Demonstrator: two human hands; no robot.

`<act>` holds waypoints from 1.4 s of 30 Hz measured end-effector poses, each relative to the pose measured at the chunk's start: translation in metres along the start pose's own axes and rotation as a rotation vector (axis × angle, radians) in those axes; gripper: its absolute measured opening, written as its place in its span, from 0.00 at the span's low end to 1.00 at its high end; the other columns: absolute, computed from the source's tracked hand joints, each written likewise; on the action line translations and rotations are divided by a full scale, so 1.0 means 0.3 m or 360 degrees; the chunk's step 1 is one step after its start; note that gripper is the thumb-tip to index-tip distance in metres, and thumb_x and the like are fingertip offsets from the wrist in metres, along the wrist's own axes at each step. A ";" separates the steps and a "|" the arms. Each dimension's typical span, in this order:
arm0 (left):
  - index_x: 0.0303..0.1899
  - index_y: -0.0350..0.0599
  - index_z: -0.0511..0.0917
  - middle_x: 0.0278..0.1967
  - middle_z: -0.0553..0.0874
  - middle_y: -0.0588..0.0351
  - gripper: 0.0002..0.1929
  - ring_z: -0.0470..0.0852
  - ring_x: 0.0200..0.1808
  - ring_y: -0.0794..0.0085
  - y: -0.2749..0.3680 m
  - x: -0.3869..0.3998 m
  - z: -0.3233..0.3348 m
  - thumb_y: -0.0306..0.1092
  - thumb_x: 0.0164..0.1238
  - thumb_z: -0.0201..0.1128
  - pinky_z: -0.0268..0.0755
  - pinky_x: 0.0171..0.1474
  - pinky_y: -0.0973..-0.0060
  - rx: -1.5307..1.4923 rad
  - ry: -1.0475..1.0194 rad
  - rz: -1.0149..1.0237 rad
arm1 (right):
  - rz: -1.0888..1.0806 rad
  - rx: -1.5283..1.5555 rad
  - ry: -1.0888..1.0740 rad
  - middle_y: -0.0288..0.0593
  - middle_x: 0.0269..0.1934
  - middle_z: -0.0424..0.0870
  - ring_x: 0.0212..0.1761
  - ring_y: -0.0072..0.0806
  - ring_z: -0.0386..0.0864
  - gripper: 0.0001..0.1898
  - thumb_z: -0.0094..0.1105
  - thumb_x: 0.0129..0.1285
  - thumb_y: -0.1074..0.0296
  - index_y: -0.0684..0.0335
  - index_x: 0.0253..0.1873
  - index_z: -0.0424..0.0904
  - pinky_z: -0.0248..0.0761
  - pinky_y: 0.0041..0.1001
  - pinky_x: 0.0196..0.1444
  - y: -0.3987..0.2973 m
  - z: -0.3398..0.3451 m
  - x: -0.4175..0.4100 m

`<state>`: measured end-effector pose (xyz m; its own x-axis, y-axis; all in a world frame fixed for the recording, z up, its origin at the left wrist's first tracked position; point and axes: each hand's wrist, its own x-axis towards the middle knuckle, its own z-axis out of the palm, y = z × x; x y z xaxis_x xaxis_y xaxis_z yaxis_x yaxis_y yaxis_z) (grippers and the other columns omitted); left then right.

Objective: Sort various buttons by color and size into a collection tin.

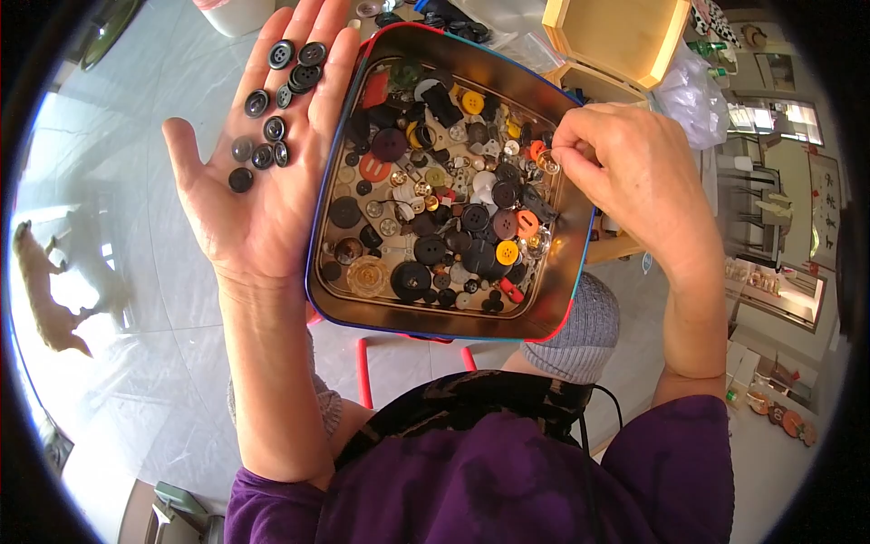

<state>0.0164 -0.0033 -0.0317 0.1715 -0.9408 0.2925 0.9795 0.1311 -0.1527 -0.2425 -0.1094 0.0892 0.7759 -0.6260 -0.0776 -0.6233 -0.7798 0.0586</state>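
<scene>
Palm up, my left hand (262, 156) lies beside the left wall of a metal tin, its fingers stretched out. Several dark buttons (274, 128) rest loose on its palm and fingers. The tin (445, 326) holds a mix of buttons: black, yellow, orange, white and clear ones. Over the tin's right side, my right hand (625, 163) pinches a clear round button (548, 162) between thumb and fingertips. A yellow button (507, 252) and a large black button (410, 280) lie among the others near the tin's lower edge.
An open wooden box (615, 41) stands behind the tin at the upper right, beside a crumpled plastic bag (693, 102). A white container (238, 17) stands at the top left. On the floor at far left is a dog (47, 292). My knee (578, 326) is below the tin.
</scene>
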 end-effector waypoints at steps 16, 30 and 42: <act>0.85 0.44 0.39 0.86 0.42 0.39 0.45 0.41 0.86 0.41 0.002 0.000 0.000 0.63 0.81 0.41 0.42 0.87 0.44 -0.0021 0.0011 -0.0020 | 0.0105 0.0069 -0.0005 0.51 0.31 0.88 0.34 0.52 0.86 0.09 0.63 0.65 0.67 0.64 0.34 0.87 0.79 0.46 0.40 0.004 0.010 0.006; 0.85 0.41 0.39 0.85 0.42 0.38 0.46 0.40 0.87 0.45 -0.011 0.004 0.010 0.68 0.82 0.34 0.39 0.88 0.46 -0.0017 -0.0002 0.0018 | -0.0195 0.0023 0.0091 0.41 0.30 0.87 0.36 0.42 0.88 0.03 0.69 0.61 0.68 0.57 0.38 0.86 0.80 0.41 0.39 0.002 0.038 -0.017; 0.85 0.44 0.39 0.85 0.42 0.38 0.48 0.41 0.86 0.43 0.000 0.000 0.002 0.71 0.80 0.36 0.41 0.87 0.45 -0.0037 -0.0006 -0.0005 | -0.0276 -0.0139 -0.0086 0.42 0.34 0.89 0.41 0.43 0.88 0.05 0.70 0.56 0.69 0.59 0.36 0.84 0.80 0.42 0.43 -0.011 0.058 -0.003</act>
<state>0.0164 -0.0031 -0.0312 0.1690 -0.9400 0.2964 0.9773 0.1208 -0.1739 -0.2429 -0.1062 0.0719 0.8630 -0.4833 -0.1474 -0.4683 -0.8746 0.1256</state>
